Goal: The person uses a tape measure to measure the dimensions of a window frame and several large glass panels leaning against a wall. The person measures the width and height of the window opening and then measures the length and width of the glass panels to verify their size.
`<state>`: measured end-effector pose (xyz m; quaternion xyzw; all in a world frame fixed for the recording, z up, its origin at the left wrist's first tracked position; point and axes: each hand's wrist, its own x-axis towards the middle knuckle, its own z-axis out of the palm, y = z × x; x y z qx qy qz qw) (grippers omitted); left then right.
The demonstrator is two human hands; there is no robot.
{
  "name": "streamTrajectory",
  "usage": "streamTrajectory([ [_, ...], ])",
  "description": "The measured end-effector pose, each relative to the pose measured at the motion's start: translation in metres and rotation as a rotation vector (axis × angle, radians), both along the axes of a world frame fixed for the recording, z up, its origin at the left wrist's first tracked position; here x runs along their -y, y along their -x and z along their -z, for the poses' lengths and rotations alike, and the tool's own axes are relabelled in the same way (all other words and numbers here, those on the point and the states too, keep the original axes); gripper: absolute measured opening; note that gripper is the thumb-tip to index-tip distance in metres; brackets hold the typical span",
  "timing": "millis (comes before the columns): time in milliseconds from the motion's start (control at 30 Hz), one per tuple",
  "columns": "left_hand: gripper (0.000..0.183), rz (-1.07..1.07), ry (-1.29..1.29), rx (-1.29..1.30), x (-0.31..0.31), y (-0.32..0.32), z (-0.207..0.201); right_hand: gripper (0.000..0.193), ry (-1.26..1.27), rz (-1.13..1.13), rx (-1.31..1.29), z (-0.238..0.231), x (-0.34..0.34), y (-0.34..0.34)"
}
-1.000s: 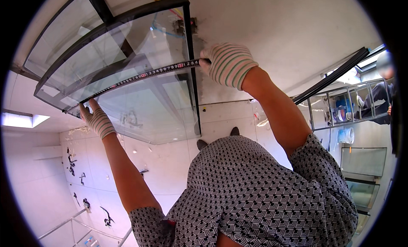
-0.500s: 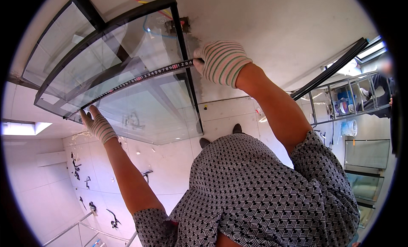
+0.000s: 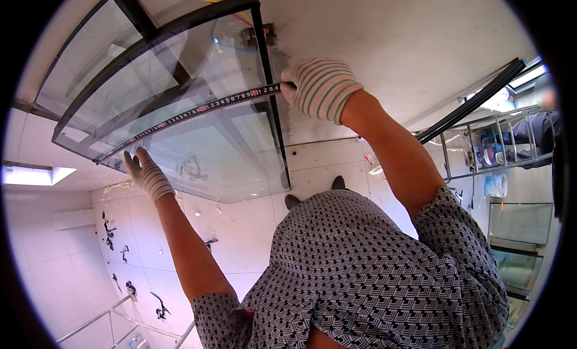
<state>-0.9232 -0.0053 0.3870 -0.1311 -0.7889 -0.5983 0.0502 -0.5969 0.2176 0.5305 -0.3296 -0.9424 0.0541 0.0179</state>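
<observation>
A glass panel with black edge strips (image 3: 234,162) stands in front of me, tilted in view at the upper left. Across it runs the black blade of a tape measure (image 3: 216,104), marked in white and red. My right hand (image 3: 321,89), in a striped knit glove, is closed on the tape at the panel's right edge; its fingers hide the tape's case or end. My left hand (image 3: 149,176), gloved alike, has its fingers stretched and apart just below the blade, near the panel's lower left. Whether those fingertips touch the glass I cannot tell.
Black strips (image 3: 475,99) lean at the right, beside a metal ladder-like frame (image 3: 499,138) and a person (image 3: 538,135). A white bucket (image 3: 496,185) and glass panes (image 3: 520,223) are lower right. Black scraps (image 3: 159,307) lie on the tiled floor; metal rails (image 3: 144,328) stand lower left.
My left hand has come away from the tape's left end, moving slightly right, and its fingers have opened. The right hand keeps its hold; the whole view has shifted a little.
</observation>
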Motion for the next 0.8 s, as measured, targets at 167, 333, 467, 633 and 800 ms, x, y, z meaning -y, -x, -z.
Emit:
streamTrajectory([
  [167, 0.062, 0.024, -0.021, 0.031, 0.003, -0.013, 0.002, 0.024, 0.035, 0.004, -0.011, -0.004, 0.002, 0.001],
  [333, 0.062, 0.060, -0.036, 0.083, 0.010, -0.025, 0.031, 0.024, 0.051, 0.007, -0.015, -0.008, 0.004, 0.002],
  [467, 0.061, 0.083, 0.123, 0.131, 0.020, -0.044, 0.064, 0.025, 0.030, -0.011, -0.016, -0.001, 0.001, 0.003],
  [633, 0.053, 0.155, 0.171, 0.204, 0.038, -0.071, 0.141, 0.025, 0.021, -0.002, 0.016, -0.003, 0.001, 0.003],
  [800, 0.050, 0.187, 0.189, 0.362, 0.061, -0.118, 0.202, 0.025, 0.027, 0.002, -0.013, -0.001, 0.003, 0.002],
])
